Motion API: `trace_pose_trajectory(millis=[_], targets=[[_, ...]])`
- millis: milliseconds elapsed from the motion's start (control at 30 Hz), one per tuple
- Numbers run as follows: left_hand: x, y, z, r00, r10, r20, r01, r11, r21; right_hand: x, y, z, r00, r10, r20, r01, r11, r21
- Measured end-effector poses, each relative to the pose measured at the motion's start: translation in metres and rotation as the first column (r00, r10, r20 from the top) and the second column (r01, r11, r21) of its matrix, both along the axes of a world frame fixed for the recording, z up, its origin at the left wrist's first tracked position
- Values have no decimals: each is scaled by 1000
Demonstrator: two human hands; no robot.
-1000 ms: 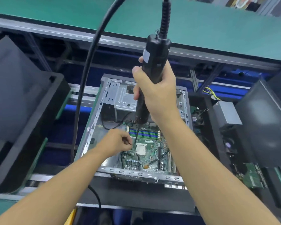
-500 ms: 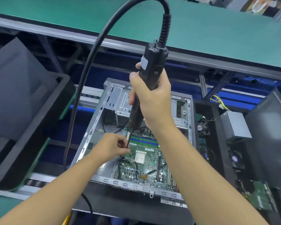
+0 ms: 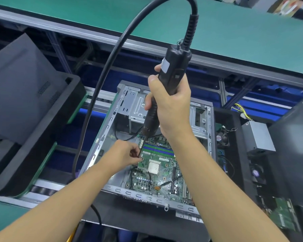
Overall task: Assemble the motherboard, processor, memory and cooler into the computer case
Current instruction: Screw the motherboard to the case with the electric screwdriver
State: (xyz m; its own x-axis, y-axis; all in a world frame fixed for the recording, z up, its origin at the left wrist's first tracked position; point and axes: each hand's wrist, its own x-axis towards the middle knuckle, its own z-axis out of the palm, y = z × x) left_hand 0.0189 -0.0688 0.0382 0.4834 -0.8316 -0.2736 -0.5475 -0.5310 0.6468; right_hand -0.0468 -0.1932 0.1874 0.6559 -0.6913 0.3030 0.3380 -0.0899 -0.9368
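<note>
An open grey computer case (image 3: 101, 145) lies flat, with the green motherboard (image 3: 164, 177) inside it. A silver processor (image 3: 153, 167) sits in the board's socket, and blue and green memory slots (image 3: 158, 150) run just beyond it. My right hand (image 3: 171, 109) grips a black electric screwdriver (image 3: 173, 70) held nearly upright over the board's left edge. My left hand (image 3: 124, 154) pinches the thin bit near its tip, beside a mounting hole left of the processor. Whether a screw is on the tip is hidden by my fingers.
The screwdriver's thick black cable (image 3: 101, 84) arcs up and down the left of the case. Black foam trays (image 3: 33, 119) stand at the left, a power supply (image 3: 257, 137) and dark panels at the right. A green bench top (image 3: 234, 32) runs behind. Another circuit board (image 3: 283, 215) lies at lower right.
The screwdriver and both hands have shifted left across the board, the bit tip going from above the processor to the board's left edge. The camera moved closer.
</note>
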Motion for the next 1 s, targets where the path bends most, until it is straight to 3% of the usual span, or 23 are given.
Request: trace_pose_trajectory(millis=[233, 467, 733, 1000], targets=[[0, -1, -1, 993, -55, 102, 51, 998, 48, -2, 3, 0, 1000, 2, -13, -2, 1000, -21], [-2, -4, -2, 935, -263, 239, 197, 943, 269, -5, 23, -14, 992, 127, -10, -127, 992, -27], [-1, -1, -8, 928, -338, 158, 258, 887, 382, -4, 29, -37, 983, 185, -8, -184, 982, 40], [1, 6, -24, 964, -267, -1, 240, 865, 441, -3, 34, -59, 968, 251, -9, -248, 963, 101]])
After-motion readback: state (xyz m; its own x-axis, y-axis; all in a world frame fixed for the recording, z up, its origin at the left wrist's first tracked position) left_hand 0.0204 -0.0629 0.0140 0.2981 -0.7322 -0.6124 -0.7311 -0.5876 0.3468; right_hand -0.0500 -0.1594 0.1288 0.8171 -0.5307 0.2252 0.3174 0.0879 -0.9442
